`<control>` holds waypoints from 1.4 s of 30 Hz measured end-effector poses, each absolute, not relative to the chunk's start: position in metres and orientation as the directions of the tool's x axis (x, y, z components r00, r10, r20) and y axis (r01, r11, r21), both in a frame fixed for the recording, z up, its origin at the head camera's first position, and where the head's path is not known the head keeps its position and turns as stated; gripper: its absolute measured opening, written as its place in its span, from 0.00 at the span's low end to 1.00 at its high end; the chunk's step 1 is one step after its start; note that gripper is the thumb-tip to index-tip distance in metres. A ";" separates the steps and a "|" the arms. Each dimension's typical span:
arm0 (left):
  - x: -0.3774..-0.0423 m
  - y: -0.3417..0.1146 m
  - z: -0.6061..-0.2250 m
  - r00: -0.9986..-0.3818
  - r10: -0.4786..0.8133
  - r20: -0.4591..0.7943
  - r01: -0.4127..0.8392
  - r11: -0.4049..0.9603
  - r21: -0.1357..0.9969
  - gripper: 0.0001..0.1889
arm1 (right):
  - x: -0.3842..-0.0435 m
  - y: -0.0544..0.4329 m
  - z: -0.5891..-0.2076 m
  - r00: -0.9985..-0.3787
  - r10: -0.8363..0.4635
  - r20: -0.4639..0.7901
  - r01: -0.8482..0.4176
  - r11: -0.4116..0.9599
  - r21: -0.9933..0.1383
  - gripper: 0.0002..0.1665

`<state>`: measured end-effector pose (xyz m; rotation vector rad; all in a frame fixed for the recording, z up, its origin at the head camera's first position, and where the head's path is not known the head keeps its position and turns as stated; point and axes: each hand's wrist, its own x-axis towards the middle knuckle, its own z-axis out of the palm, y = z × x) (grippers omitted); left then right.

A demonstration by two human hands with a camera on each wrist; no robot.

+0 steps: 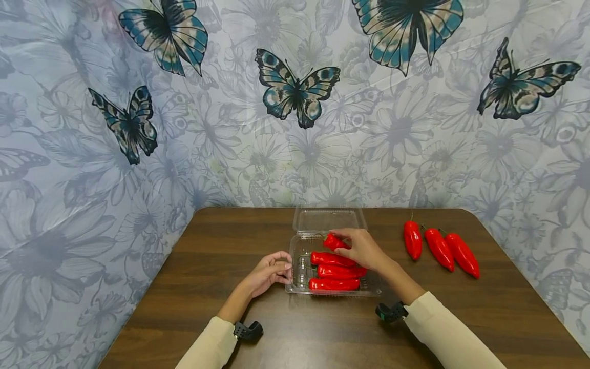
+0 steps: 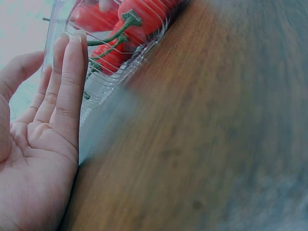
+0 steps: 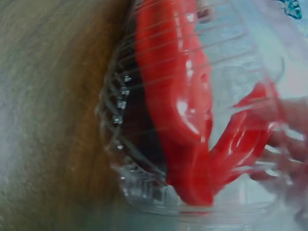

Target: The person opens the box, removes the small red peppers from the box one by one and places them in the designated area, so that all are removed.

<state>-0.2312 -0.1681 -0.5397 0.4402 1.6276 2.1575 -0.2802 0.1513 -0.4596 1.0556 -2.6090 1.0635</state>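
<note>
Right hand (image 1: 359,248): my thumb and fingers pinch one glossy red pepper (image 1: 331,240) over the far part of a clear plastic clamshell box (image 1: 300,256). In the right wrist view this pepper slants toward the others, seen through the box wall; whether it bears on the floor of the box, I cannot tell. Left hand (image 1: 271,272): grasping nothing; fingers extended with a slight bend, fingertips against the box's left wall, thumb held apart from them.

Box position: about midway between the left and right edges of the table (image 1: 207,246), toward its far edge. Its lid (image 1: 329,219) is hinged fully back and reaches that far edge. Contents: three red peppers (image 1: 338,271) lying side by side, roughly parallel to the table's far edge, the nearest one along the box's near wall. Left wrist view shows their green stems pointing toward my left hand.

Outside the box: three loose peppers (image 1: 439,248) near the far right corner of the table, tips toward me, stems toward the far edge; the leftmost sits slightly apart, the other two just beside each other.

Also noted: cream sleeves (image 1: 449,330), a black wrist device (image 1: 249,332) on each arm, and a floral backdrop (image 1: 230,169) printed with teal butterflies behind the table.
</note>
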 end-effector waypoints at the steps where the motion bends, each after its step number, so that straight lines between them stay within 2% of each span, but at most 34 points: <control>1: -0.231 -0.168 -0.540 -0.870 0.493 0.010 -0.126 -0.241 0.962 0.08 | -0.280 0.152 -0.459 -0.749 -0.552 0.365 -0.648 0.501 -0.573 0.32; 13: -0.230 -0.168 -0.540 -0.862 0.507 0.016 -0.128 -0.249 0.960 0.08 | -0.268 0.163 -0.437 -0.765 -0.473 0.438 -0.635 0.440 -0.635 0.35; 25: -0.231 -0.167 -0.539 -0.863 0.505 0.013 -0.136 -0.256 0.957 0.10 | -0.251 0.178 -0.417 -0.835 -0.383 0.395 -0.516 0.292 -0.806 0.35; 42: -0.230 -0.169 -0.538 -0.851 0.524 0.035 -0.123 -0.265 0.956 0.12 | -0.232 0.206 -0.410 -0.866 -0.322 0.382 -0.468 0.256 -0.846 0.34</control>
